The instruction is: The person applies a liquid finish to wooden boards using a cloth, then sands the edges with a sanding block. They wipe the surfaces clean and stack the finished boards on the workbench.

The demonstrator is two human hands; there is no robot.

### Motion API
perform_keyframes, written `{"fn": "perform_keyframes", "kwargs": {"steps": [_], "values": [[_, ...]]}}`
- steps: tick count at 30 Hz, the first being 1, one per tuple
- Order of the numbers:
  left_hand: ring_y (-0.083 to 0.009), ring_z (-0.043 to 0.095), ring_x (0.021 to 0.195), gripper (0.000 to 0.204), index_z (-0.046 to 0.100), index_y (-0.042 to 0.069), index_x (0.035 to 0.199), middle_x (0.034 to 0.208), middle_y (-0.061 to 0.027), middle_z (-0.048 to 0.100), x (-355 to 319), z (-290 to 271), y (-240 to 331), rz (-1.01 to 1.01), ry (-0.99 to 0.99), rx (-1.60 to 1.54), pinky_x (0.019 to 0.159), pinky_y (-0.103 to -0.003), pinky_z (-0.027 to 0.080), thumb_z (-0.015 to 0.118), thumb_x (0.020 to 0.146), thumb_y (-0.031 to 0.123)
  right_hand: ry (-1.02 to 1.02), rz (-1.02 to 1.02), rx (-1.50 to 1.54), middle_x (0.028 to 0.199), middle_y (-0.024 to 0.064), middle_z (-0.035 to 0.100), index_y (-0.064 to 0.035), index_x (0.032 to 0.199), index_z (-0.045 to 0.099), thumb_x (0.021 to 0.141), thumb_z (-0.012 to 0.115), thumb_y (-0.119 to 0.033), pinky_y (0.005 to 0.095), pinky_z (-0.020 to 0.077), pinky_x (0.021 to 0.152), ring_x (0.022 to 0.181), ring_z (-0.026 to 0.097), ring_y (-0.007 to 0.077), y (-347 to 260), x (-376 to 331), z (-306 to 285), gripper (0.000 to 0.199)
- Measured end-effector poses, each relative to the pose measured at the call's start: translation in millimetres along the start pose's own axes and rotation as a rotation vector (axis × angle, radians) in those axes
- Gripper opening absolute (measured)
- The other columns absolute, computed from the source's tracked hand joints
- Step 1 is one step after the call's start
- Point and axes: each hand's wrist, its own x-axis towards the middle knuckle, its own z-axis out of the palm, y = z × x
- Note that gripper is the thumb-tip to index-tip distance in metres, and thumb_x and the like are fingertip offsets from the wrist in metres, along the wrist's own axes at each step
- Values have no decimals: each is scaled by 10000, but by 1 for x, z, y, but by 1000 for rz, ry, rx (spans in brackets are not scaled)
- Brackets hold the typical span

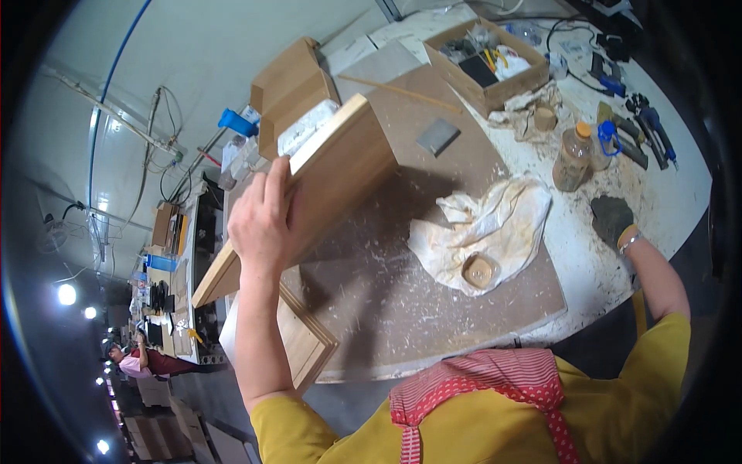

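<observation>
My bare left hand [263,220] grips the long edge of a thick wooden panel [340,178], which is held tilted above the left part of the work table. Its fingers wrap over the pale edge, and the broad brown face is turned to the right. My right hand [612,219], in a dark grey glove, rests on the stained white tabletop near the bottles; its fingers do not show clearly. Between the hands lies a crumpled, stained white cloth [502,224] with a small cup of tan paste [479,271] on it. A grey flat block [438,137] sits farther back.
Another wooden piece [297,336] lies at the table's near left edge. An orange-capped bottle [573,158], a blue-capped bottle [605,143] and power tools [653,131] stand right. Behind are a cardboard box of supplies [491,66], a thin stick [402,94] and an open carton [290,93].
</observation>
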Motion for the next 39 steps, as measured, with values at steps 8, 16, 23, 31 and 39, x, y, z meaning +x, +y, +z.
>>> {"fn": "perform_keyframes", "kwargs": {"steps": [8, 16, 23, 31, 39], "values": [[-211, 603, 712, 367, 594, 122, 1165, 808, -48, 574, -4, -1, 5, 39, 33, 64, 616, -328, 472, 686, 813, 174, 6, 295, 481, 1090, 187, 638, -37, 1181, 580, 933, 466, -190, 426, 501, 782, 935, 633, 313, -47, -22, -50, 313], [-168, 575, 651, 341, 606, 141, 1106, 757, -15, 546, -28, -15, 40, 57, 8, 72, 573, -303, 443, 723, 792, 207, 199, -569, 321, 1175, 124, 623, -121, 1379, 469, 886, 475, -74, 362, 544, 688, 821, 671, 247, -172, -37, -131, 495], [-157, 585, 666, 281, 619, 154, 1094, 829, -8, 605, -56, -27, 73, 67, -182, -81, 597, -292, 467, 700, 826, 184, 35, -501, 541, 706, 129, 619, -29, 1125, 562, 902, 505, -124, 389, 489, 522, 595, 620, 279, -204, -48, -140, 249], [-196, 615, 809, 363, 595, 143, 1193, 1058, -51, 634, -84, -30, 114, 152, -377, -260, 675, -330, 488, 667, 841, 198, 202, -522, 555, 856, 119, 658, -18, 1111, 607, 870, 550, -132, 365, 512, 625, 736, 649, 268, -207, -54, -120, 273], [-215, 614, 834, 393, 597, 142, 1214, 1094, -71, 620, -89, -25, 123, 134, -381, -313, 681, -336, 499, 676, 831, 177, 162, -459, 446, 940, 131, 671, -88, 1173, 622, 872, 601, -166, 385, 520, 676, 778, 650, 279, -210, -56, -109, 311]]}}
